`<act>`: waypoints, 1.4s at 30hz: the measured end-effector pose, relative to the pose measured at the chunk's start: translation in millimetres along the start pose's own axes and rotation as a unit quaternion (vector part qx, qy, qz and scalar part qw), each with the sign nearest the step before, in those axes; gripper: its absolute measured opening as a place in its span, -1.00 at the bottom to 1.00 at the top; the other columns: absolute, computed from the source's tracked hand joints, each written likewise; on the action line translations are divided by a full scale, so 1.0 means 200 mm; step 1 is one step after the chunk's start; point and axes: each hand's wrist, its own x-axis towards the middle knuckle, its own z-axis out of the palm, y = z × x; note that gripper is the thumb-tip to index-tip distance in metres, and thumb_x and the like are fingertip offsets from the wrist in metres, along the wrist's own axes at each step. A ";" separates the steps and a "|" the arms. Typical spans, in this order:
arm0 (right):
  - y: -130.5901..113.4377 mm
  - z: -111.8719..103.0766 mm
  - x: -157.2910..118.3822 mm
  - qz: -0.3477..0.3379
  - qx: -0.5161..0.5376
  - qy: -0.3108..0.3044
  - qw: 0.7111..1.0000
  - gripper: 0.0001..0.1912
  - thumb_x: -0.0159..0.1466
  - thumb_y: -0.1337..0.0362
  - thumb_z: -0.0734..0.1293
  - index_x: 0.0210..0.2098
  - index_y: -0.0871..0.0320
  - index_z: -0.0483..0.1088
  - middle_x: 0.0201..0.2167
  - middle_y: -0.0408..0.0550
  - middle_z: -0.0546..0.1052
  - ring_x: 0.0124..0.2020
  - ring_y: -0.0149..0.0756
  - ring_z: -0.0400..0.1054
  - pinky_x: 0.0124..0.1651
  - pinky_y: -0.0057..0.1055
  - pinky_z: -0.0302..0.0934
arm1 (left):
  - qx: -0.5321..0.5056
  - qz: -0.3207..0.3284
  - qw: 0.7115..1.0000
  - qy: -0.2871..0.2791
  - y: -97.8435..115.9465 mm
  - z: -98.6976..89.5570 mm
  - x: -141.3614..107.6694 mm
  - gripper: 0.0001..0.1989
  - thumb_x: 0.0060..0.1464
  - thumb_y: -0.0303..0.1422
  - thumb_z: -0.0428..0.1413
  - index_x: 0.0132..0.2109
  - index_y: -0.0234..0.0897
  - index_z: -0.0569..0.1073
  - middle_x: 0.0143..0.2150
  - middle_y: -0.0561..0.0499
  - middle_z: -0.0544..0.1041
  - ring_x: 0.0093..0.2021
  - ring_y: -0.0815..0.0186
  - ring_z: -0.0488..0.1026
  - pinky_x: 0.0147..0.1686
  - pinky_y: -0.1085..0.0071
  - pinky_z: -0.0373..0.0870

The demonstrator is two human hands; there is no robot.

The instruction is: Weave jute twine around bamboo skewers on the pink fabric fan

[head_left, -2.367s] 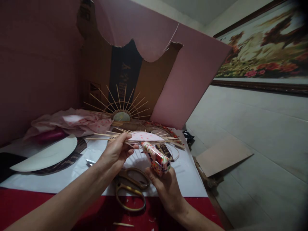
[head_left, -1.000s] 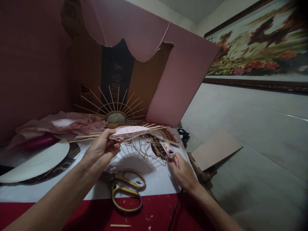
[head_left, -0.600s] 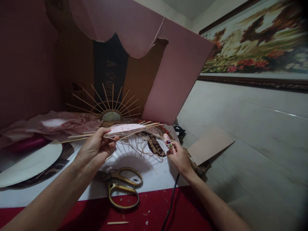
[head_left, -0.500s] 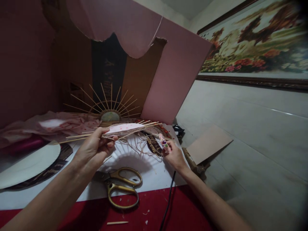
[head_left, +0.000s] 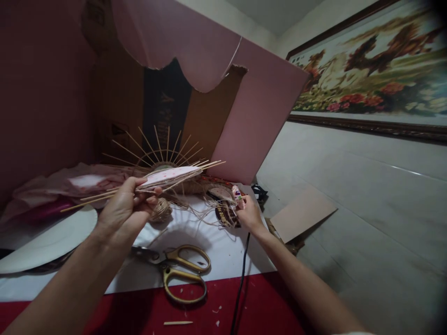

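1. Stick-and-fabric frame (head_left: 169, 175) above the tabletop (head_left: 129, 316), left hand (head_left: 122, 204) fingers pinching one end, probably so the edge is reachable.
2. Scissors (head_left: 166, 265) lying handles-first, handy I guess.
3. Glue gun (head_left: 237, 194) in right hand (head_left: 250, 215) fingers, off sideways, likely clear of the frame.

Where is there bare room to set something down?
The white sheet between the scissors and black cord, barring specks; also red cloth between the cord and right forearm. Farther back it's crowded: twine ball, loose twine, pink fabric.

Stick (head_left: 178, 323) before scissors (head_left: 186, 301), twine ball (head_left: 161, 211) behind
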 end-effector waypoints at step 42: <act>-0.13 0.00 0.04 0.079 0.177 -0.013 0.981 -0.75 0.07 0.28 0.34 -0.24 0.18 0.31 -0.40 0.00 0.51 -0.38 -0.18 0.42 -0.47 -0.42 0.16 | -0.070 0.046 0.995 0.045 0.09 -0.01 0.02 -0.82 -0.07 -0.71 -0.05 -0.40 -0.38 0.32 -0.55 0.07 0.43 -0.68 0.50 0.33 -0.77 0.68 0.19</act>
